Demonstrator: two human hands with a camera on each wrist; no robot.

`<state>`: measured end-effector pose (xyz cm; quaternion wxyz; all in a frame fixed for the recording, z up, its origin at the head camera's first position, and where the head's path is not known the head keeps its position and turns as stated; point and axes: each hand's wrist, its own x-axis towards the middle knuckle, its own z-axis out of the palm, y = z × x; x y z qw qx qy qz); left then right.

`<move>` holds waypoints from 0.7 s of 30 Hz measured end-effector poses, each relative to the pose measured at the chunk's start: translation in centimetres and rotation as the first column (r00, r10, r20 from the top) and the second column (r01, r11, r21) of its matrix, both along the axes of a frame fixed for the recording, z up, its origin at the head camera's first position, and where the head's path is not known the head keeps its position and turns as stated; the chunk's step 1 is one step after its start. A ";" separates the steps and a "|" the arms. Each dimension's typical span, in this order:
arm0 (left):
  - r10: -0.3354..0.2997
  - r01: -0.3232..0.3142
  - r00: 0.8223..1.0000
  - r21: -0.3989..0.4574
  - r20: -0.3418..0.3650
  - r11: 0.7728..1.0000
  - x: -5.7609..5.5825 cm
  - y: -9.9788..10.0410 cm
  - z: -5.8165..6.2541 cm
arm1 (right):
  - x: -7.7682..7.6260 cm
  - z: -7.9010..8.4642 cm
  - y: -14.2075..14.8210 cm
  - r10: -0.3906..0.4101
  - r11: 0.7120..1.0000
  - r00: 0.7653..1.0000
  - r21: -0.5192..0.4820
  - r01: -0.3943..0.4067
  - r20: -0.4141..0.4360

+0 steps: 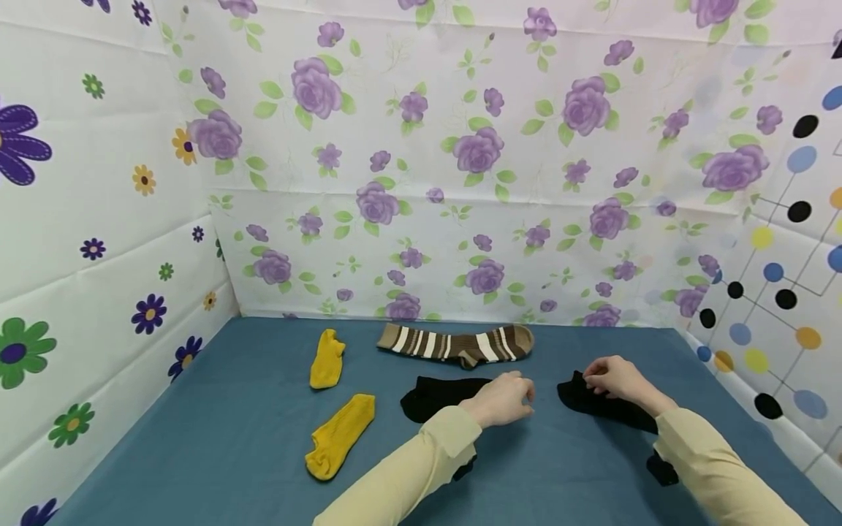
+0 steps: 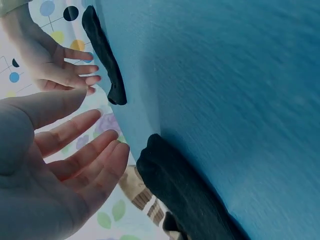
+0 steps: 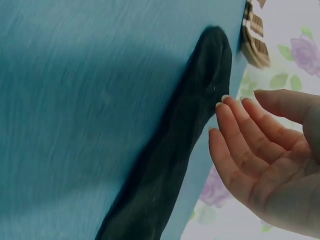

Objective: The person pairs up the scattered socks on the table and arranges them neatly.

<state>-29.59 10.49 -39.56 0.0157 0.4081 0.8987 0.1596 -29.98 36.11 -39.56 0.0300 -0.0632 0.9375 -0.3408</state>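
Over the table, my left hand (image 1: 503,400) hovers beside a long black sock (image 1: 430,398), its fingers loosely bent around nothing. The left wrist view shows that palm with thumb and fingers apart, and the black sock (image 2: 182,192) lying just past the fingertips. My right hand (image 1: 617,378) is at the toe-side end of another black sock (image 1: 585,398) on the right. Seen from the right wrist, its relaxed fingers (image 3: 245,135) overlap the edge of that sock (image 3: 175,135), with the thumb apart and nothing gripped. Sleeves hide parts of the table below both hands.
Two yellow socks (image 1: 327,359) lie on the left of the blue tabletop (image 1: 217,438). A brown, white-striped sock (image 1: 460,345) stretches along the back. Small black pieces of fabric (image 1: 661,467) peek out beside each sleeve. Patterned cloth walls (image 1: 421,241) enclose the back and sides.
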 end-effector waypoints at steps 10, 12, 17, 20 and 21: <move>-0.033 0.033 0.999 0.025 0.023 0.999 -0.5 2.1 0.0 | 1.1 0.9 2.7 -0.030 0.999 0.998 0.043 0.032 -0.048; -0.042 0.041 0.999 0.028 0.027 0.999 -0.5 2.5 0.1 | 1.2 1.0 3.2 -0.032 0.997 0.998 0.067 0.037 -0.062; -0.046 0.046 0.999 0.000 -0.014 0.999 -0.3 3.4 -0.2 | 1.5 1.2 4.1 -0.056 0.989 0.996 0.131 0.064 -0.068; -0.052 0.050 0.997 -0.038 -0.056 0.998 0.1 3.9 -0.3 | 1.7 1.3 4.5 -0.077 0.986 0.996 0.146 0.084 -0.050; -0.055 0.051 0.996 -0.052 -0.064 0.997 0.2 4.1 -0.3 | 1.7 1.3 4.6 -0.083 0.984 0.996 0.153 0.089 -0.046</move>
